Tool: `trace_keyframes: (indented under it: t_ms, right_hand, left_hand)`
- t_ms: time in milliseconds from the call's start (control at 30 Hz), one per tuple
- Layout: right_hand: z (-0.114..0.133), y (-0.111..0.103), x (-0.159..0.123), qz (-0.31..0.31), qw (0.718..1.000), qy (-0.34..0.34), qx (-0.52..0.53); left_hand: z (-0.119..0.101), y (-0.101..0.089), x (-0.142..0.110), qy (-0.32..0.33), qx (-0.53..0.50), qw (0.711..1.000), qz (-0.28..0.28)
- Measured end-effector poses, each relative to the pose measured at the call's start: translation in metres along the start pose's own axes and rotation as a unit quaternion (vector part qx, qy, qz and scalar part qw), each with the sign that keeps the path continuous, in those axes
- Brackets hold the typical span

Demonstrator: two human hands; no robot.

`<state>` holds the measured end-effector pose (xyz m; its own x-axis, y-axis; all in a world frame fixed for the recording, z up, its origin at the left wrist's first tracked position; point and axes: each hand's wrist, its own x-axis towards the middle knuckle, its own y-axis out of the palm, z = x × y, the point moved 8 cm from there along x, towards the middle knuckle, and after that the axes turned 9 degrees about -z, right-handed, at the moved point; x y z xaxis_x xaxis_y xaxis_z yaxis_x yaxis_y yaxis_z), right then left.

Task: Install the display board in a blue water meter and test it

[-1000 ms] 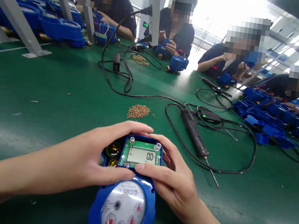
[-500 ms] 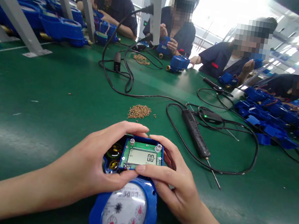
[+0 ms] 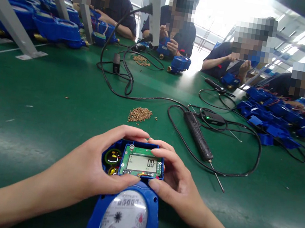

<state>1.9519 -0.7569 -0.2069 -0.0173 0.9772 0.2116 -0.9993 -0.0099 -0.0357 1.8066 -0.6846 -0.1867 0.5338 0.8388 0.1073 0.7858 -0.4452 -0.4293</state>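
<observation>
A blue water meter lies before me, its round white dial facing up with several small red pointers. At its far end, an uncovered blue compartment holds a green circuit board whose LCD screen reads 0.0. Beside the board, on the left, are round yellow-and-black parts. My left hand wraps the compartment's left side, thumb along its near edge. From the right, my right hand grips the other side, its thumb at the near edge and a fingertip over the board's upper right corner.
Beyond the meter is a pile of small brass-coloured screws. A black electric screwdriver with looped cable lies to the right. Blue meter parts are heaped farther right; blue meters stand at left. Several co-workers sit across the green table.
My right thumb has moved off the board's lower edge to the compartment's near rim, and a right finger has come over the board's upper right corner. The view has shifted slightly.
</observation>
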Motion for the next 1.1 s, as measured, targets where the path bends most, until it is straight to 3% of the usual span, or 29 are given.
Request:
trace_keyframes:
  t_ms: [167, 400, 567, 700, 900, 1100]
  right_hand:
    - [0.002, 0.002, 0.0, -0.006, 0.999, -0.017, 0.05]
    - [0.019, 0.003, -0.001, -0.001, 0.989, -0.111, -0.096]
    - [0.021, 0.003, 0.0, 0.005, 0.989, -0.093, -0.111]
    - [0.019, 0.003, 0.0, 0.008, 0.993, -0.071, -0.095]
    - [0.012, 0.002, -0.005, 0.014, 0.994, -0.088, -0.07]
    - [0.003, 0.002, -0.016, 0.01, 0.985, -0.12, -0.123]
  left_hand:
    - [-0.002, 0.003, -0.002, -0.024, -0.012, 1.0, 0.009]
    - [-0.001, 0.002, -0.003, -0.021, -0.001, 1.0, -0.006]
    - [0.006, 0.002, -0.005, -0.053, -0.037, 0.998, 0.009]
    - [0.007, 0.001, -0.007, -0.058, -0.027, 0.998, -0.016]
    - [0.007, 0.002, -0.007, -0.05, -0.012, 0.998, -0.02]
    - [0.006, 0.003, -0.007, -0.036, -0.016, 0.999, -0.019]
